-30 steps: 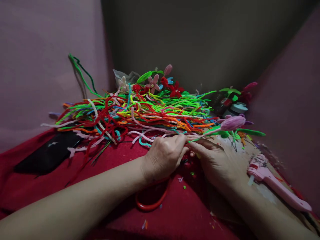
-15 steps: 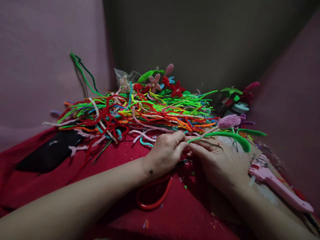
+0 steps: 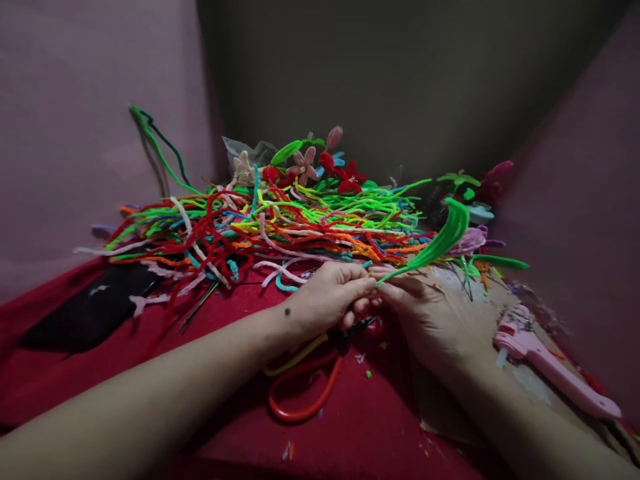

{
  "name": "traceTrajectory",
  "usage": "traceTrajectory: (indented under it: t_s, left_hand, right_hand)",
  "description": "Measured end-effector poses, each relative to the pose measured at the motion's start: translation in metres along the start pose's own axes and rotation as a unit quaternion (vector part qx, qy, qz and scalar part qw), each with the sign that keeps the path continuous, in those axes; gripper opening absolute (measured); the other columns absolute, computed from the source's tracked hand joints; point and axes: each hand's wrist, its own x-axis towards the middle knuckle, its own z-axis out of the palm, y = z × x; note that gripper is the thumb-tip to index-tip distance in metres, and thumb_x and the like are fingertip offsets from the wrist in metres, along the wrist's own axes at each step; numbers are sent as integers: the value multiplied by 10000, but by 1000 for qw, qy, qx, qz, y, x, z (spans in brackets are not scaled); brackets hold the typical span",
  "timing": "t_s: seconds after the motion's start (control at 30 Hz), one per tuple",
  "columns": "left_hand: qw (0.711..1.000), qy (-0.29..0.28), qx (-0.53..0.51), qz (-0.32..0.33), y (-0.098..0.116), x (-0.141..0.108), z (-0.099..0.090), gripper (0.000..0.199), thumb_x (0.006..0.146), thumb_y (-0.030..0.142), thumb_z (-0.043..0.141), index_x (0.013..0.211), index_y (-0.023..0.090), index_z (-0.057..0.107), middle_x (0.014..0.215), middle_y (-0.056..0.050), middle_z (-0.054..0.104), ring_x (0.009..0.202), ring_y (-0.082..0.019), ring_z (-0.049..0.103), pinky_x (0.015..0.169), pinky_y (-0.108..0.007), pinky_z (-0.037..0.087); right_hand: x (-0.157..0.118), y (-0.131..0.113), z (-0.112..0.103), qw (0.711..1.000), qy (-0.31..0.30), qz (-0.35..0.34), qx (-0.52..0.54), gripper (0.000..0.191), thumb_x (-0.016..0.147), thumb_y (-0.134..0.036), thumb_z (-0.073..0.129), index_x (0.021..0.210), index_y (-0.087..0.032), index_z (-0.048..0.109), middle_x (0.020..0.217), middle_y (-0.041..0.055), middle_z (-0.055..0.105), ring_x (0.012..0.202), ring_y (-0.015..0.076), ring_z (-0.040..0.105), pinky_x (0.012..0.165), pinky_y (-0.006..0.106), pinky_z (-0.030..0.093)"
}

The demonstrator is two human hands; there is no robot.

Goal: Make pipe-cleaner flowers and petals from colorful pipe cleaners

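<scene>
Clock centred on the work: red cloth (image 3: 370,427) toward 6, heap of fuzzy wires (image 3: 320,223) toward 10 to 11, pink glue gun (image 3: 555,365) well out at 4. Left hand (image 3: 327,297), at 9, has thumb and forefinger closed on a stem (image 3: 393,275); right hand (image 3: 425,320), at 4, rests against it, tips partly hidden, grip can't be told. Green leaf (image 3: 447,238) arches from the stem toward 2. Step looks like shaping that stem; next move likely calls for a steady pinch, light twist.
</scene>
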Motion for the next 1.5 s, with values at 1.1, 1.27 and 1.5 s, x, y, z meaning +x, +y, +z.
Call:
traceTrajectory:
  t_s: [1.1, 1.27, 1.5]
  left_hand:
    - [945, -73, -318, -32, -1, -4, 2, 70, 794, 152, 497, 725, 147, 487, 517, 92, 374, 310, 3, 235, 333, -137, 315]
    - [943, -75, -321, -49, 5, -5, 2, 108, 783, 122, 472, 683, 154, 447, 517, 92, 357, 306, -2, 226, 318, -137, 335]
    - [949, -95, -298, -41, 1, -5, 1, 157, 825, 260, 503, 713, 155, 467, 477, 106, 336, 286, -16, 252, 301, -172, 381]
  right_hand:
    - [0, 2, -2, 1000, -7, 9, 29, 215, 762, -423, 591, 825, -239, 682, 731, 34, 678, 668, 208, 602, 620, 332, 442]
    - [-1, -1, -9, 997, -35, -63, 5, 178, 738, -373, 633, 846, -232, 647, 803, 9, 656, 728, 175, 591, 632, 280, 439]
    - [-8, -30, -10, 977, -28, -93, -188, 175, 793, -356, 561, 738, -205, 628, 635, 5, 587, 577, 141, 504, 542, 261, 376]
